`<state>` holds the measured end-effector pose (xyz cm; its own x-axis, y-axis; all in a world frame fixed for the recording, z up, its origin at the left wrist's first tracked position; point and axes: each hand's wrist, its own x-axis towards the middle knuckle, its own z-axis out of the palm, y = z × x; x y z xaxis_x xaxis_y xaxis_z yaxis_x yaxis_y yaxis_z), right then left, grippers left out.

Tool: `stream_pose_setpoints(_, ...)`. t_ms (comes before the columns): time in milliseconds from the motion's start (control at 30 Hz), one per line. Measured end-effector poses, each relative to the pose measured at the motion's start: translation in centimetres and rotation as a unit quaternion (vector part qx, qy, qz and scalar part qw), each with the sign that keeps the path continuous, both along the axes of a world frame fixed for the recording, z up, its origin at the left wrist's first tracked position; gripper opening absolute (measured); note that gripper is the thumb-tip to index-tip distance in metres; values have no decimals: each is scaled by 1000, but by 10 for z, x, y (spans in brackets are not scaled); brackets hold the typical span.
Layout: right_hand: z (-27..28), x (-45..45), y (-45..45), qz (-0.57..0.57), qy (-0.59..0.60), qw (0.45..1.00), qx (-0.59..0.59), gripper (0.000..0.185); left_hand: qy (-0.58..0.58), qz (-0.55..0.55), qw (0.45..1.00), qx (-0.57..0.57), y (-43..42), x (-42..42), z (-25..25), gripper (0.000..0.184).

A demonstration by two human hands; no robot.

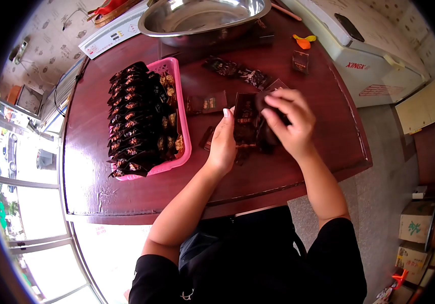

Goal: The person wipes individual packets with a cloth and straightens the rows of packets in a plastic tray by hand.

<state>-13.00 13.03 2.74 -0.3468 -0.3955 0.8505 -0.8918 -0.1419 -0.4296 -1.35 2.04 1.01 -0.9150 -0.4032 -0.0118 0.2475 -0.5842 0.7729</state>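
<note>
The person's left hand (222, 144) is partly closed on the left edge of a dark printed packet (246, 117), its thumb raised along the near side and its other fingers hidden behind. The packet stands tilted above the dark red table (227, 182), near the middle, right of the pink plastic basket (183, 114). The right hand (294, 121) is half closed at the packet's right side, thumb and fingertips only slightly apart and touching a dark rounded piece (262, 101); motion blur leaves it impossible to tell how firmly they grip it.

Small lettering runs across the packet's face, too fine to read. A flat dark sachet (210, 103) with a pale gold label lies between the basket and the hands, and crumpled dark wrappers (253, 77) lie beyond them. Dark packets with reddish print (130, 119) stand in a close row along the basket's left side, beside gold-patterned packets (171, 121).

At the far side sits a wide metal basin (204, 17), with a white appliance (112, 38) bearing small labels to its left. To the right, the white freezer (379, 61) carries red letters reading "XINGX", and a carton (416, 225) shows the green character "茶"
</note>
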Motion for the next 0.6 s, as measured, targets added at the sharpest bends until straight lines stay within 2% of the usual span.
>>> stream_pose_setpoints(33, 1, 4, -2, 62, -6, 998, 16, 25, -1, 2, 1000, 0, -3, 1, -7, 59)
stream_pose_setpoints(67, -1, 7, -6, 109, 38, 991, 73, 27, -38, 35, 997, -62, -8, 1, -20, 58)
stream_pose_setpoints(100, -6, 11, -9, 134, 74, 982, 109, 28, -76, 66, 987, -123, -10, 2, -21, 59)
stream_pose_setpoints(133, -8, 10, -10, 127, 75, 983, 111, 27, -65, 90, 982, -154, -5, 2, -11, 59)
stream_pose_setpoints(167, -8, 9, -10, 119, 77, 983, 113, 27, -55, 74, 986, -139, -10, 1, -21, 60)
stream_pose_setpoints(267, -5, -10, 1, 59, 74, 988, 121, 28, -67, 53, 989, -120, -8, 2, -8, 61)
stream_pose_setpoints(300, -3, -17, 5, 8, 90, 991, 103, 26, -58, 61, 993, -82, -5, 1, 2, 62)
stream_pose_setpoints(367, 1, -19, 8, -10, 18, 1000, 11, 26, -48, 68, 996, -43, -5, 1, 5, 62)
stream_pose_setpoints(400, 5, -18, 7, 3, 38, 999, -16, 29, -42, 45, 998, -30, -8, 1, 0, 60)
stream_pose_setpoints(433, 4, -11, 7, 35, 7, 999, -8, 32, -36, 23, 999, -17, -10, 1, -6, 59)
stream_pose_setpoints(533, 0, 8, -7, 125, 76, 988, 52, 31, -12, 10, 1000, -2, -14, 0, -23, 59)
stream_pose_setpoints(567, -1, 11, -8, 92, 125, 981, 116, 31, -3, 14, 1000, 26, -14, 0, -28, 55)
stream_pose_setpoints(600, -2, 12, -10, 71, 85, 986, 122, 32, -5, 15, 998, 55, -12, 1, -23, 54)
